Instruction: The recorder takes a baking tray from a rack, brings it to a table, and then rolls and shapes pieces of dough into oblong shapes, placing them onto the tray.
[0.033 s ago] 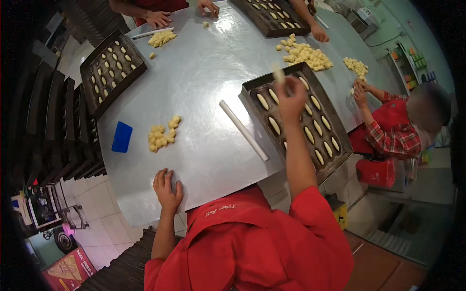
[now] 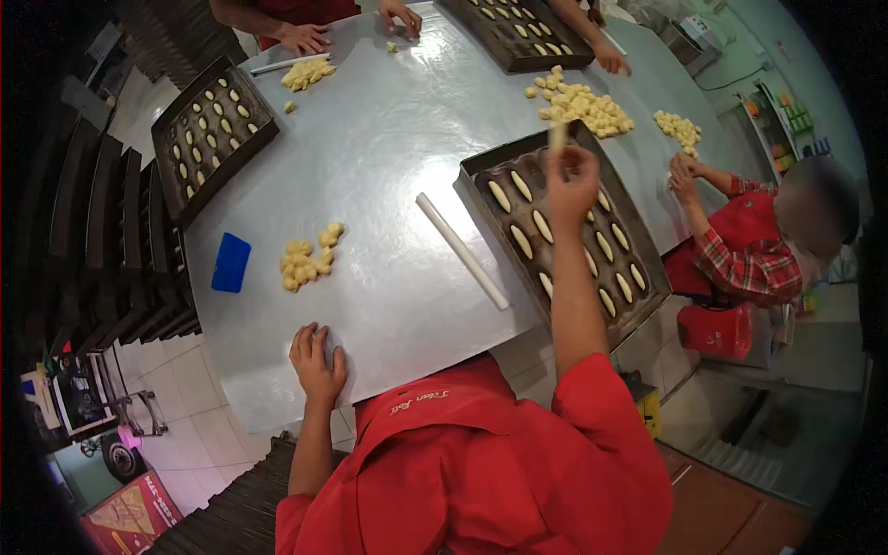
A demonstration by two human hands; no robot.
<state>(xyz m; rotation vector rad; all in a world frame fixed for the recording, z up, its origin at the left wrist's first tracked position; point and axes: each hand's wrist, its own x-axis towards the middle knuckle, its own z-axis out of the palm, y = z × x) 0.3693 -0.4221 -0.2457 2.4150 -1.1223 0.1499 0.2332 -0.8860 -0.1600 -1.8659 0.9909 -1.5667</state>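
My right hand is over the far part of a dark baking tray, pinching a pale dough strip that is slightly blurred. Rows of slim, pointed dough pieces lie in the tray, some hidden by my hand and forearm. At the near edge of the metal table, my left hand rests with its fingers apart and nothing in it. Beyond it sits a small cluster of dough balls. A white rolling rod lies left of the tray.
A blue scraper lies at the left. Another filled tray and a larger dough pile are farther off. Co-workers' hands work at the far side; a person in red stands right. Dark racks line the left.
My right hand has shifted a little to the right over the tray with the dough strip, uncovering pieces on its left. My left hand stays in place.
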